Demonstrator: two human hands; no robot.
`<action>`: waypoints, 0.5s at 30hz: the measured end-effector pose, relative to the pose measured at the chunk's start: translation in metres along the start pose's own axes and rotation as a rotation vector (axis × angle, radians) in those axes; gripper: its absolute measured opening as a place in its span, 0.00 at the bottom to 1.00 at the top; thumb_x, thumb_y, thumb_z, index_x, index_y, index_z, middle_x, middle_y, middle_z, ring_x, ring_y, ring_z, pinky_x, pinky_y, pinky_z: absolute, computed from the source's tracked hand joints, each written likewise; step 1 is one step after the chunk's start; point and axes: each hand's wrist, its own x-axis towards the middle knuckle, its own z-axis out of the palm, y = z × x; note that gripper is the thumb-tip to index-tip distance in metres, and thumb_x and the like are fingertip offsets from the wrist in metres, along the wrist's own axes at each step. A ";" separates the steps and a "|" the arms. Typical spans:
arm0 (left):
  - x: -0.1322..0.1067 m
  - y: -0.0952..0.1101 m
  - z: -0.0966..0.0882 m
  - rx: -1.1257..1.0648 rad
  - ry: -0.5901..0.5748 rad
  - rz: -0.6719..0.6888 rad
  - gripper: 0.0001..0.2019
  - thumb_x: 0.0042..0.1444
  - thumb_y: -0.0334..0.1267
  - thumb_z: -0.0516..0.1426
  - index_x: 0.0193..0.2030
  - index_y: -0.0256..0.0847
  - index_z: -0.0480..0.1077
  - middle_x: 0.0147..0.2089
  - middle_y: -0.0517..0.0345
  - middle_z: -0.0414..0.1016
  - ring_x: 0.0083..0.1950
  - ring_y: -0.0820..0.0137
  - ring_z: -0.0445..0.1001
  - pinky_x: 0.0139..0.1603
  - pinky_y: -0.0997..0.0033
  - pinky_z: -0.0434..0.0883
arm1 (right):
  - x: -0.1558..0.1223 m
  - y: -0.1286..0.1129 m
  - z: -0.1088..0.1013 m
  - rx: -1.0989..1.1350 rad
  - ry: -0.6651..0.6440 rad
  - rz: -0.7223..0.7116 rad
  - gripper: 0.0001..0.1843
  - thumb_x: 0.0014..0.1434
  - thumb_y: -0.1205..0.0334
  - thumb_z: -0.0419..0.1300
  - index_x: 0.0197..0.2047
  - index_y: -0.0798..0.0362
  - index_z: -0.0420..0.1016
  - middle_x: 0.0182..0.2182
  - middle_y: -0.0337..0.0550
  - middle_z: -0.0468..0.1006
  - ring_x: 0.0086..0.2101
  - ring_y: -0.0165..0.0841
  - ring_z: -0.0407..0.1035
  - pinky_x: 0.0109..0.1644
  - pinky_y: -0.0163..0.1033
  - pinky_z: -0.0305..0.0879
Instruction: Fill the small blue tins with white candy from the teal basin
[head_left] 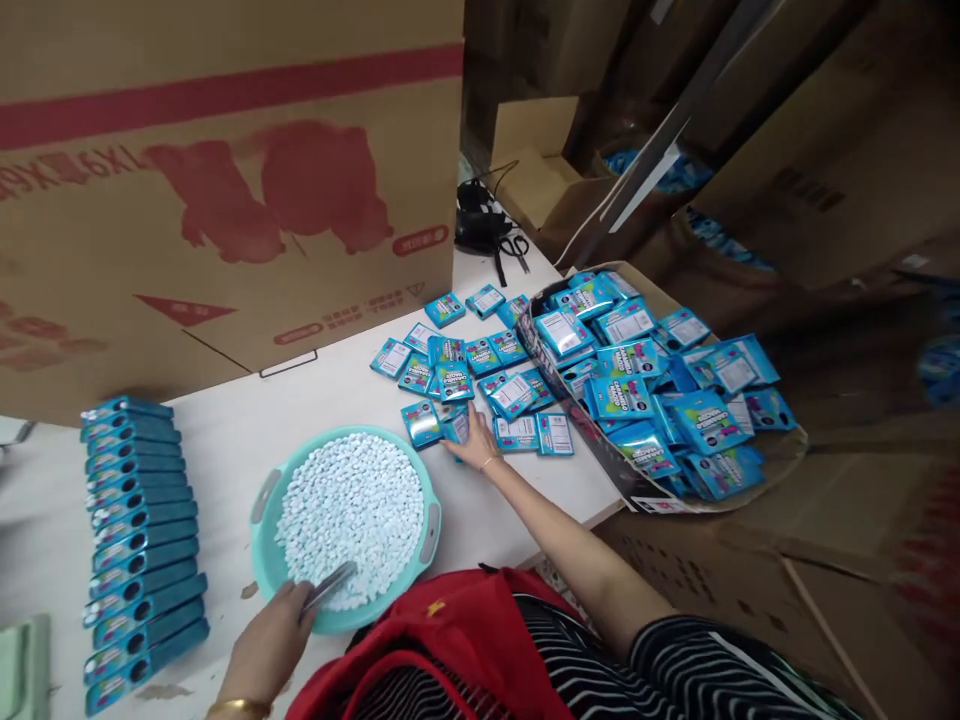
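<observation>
My left hand [264, 640] is closed round a narrow metal scoop [332, 584], whose far end rests among small white candies [352, 505]. These fill a round turquoise basin [265, 560] with grey handles. Farther right, my right hand [475, 443] has its thumb and fingers around a small blue candy packet [455, 424], partly hidden by the hand. Another blue packet [421, 424] lies just left of it. Several more packets [455, 381] are scattered beyond my fingers, some printed side up and some label side up.
A row of blue packets [142, 540] stands at the left on the white table [232, 410]. At the right, an open carton [577, 425] is heaped with packets. A large cardboard box [225, 200] walls off the back. Black scissors [514, 248] lie behind.
</observation>
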 end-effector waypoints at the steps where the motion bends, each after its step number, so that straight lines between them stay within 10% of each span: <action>1: 0.005 0.005 0.001 0.030 -0.027 0.005 0.14 0.60 0.41 0.44 0.39 0.42 0.70 0.42 0.52 0.74 0.40 0.65 0.75 0.40 0.66 0.69 | -0.009 0.006 -0.003 0.071 0.074 -0.094 0.54 0.47 0.48 0.66 0.68 0.56 0.42 0.58 0.59 0.61 0.58 0.48 0.60 0.60 0.52 0.60; 6: 0.049 0.047 0.026 -0.042 0.072 0.035 0.14 0.61 0.39 0.45 0.43 0.37 0.68 0.44 0.46 0.72 0.41 0.61 0.75 0.42 0.62 0.70 | -0.056 0.008 -0.019 0.354 0.251 -0.243 0.52 0.41 0.51 0.71 0.63 0.54 0.50 0.57 0.58 0.62 0.58 0.46 0.59 0.62 0.54 0.57; 10: 0.078 0.075 0.049 -0.192 0.214 0.077 0.11 0.59 0.36 0.47 0.44 0.39 0.67 0.46 0.47 0.72 0.46 0.61 0.74 0.47 0.62 0.70 | -0.075 -0.016 -0.024 0.853 0.080 -0.017 0.50 0.39 0.53 0.71 0.62 0.50 0.53 0.50 0.50 0.71 0.47 0.42 0.71 0.52 0.49 0.68; 15: 0.073 0.061 0.058 -0.270 0.237 0.117 0.09 0.60 0.37 0.50 0.45 0.41 0.66 0.45 0.52 0.72 0.46 0.65 0.73 0.48 0.65 0.70 | -0.082 -0.040 -0.032 1.460 -0.171 0.319 0.26 0.47 0.49 0.61 0.48 0.52 0.70 0.38 0.44 0.80 0.43 0.45 0.76 0.47 0.52 0.72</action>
